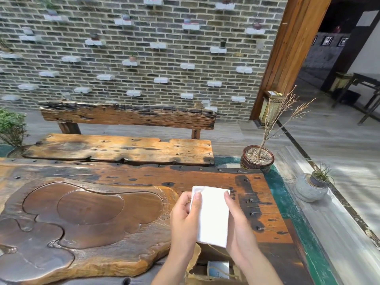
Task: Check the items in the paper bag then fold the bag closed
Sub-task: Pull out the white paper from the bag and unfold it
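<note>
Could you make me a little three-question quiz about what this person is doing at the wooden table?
1. True or false: the white packet is held by both the left hand and the right hand.
2. Which is the paper bag right now? A) folded shut B) open at the top C) lying on the bench
3. Fill in: inside the bag a small white and ____ box can be seen.

Key: 1 true. 2 B; the bag stands open below the hands, at the near edge of the table. 3 blue.
</note>
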Motion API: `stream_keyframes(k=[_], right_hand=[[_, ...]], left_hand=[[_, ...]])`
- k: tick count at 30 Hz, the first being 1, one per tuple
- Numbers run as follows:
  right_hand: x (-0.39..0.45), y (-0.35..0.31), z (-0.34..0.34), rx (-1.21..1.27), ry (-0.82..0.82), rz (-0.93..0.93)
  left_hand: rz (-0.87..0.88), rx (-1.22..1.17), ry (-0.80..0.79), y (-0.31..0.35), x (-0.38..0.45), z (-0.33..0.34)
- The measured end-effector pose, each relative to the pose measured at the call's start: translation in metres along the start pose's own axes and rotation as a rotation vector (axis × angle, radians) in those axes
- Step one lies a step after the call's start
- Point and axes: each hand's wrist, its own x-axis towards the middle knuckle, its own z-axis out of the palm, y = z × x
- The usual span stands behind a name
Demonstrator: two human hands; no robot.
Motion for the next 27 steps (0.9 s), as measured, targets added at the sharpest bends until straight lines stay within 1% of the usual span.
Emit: stream_keyframes(k=[2, 4, 8, 12, 17, 19, 24, 27], right_hand=[[-0.001, 0.000, -0.002, 0.086, -0.059, 0.124], [0.000, 0.003, -0.004, 0.092, -0.061, 0.176], [0.002, 0.007, -0.008, 0.021, 0.019, 0.178], [0.005, 0.004, -0.018, -0.001, 0.033, 0.195], [0.002, 0.000, -0.032, 0.047, -0.090, 0.238], [0.003, 0.003, -0.039, 0.056, -0.094, 0.255], [0.002, 0.010, -0.062, 0.093, -0.068, 0.307], [0.002, 0.012, -0.082, 0.081, -0.012, 0.309]], left_hand=[[-0.020, -0.001, -0.024, -0.002, -0.002, 0.002], [-0.020, 0.020, -0.040, -0.004, -0.004, 0.003], [0.027, 0.109, -0.029, -0.009, -0.005, 0.001], [0.006, 0.141, -0.001, -0.012, -0.004, -0.004], [-0.044, 0.092, 0.033, -0.021, 0.005, -0.023], [-0.078, 0.126, -0.005, -0.028, 0.007, -0.032], [-0.166, 0.292, -0.186, -0.052, 0.004, -0.053], [-0.231, 0.369, -0.250, -0.069, -0.003, -0.059]])
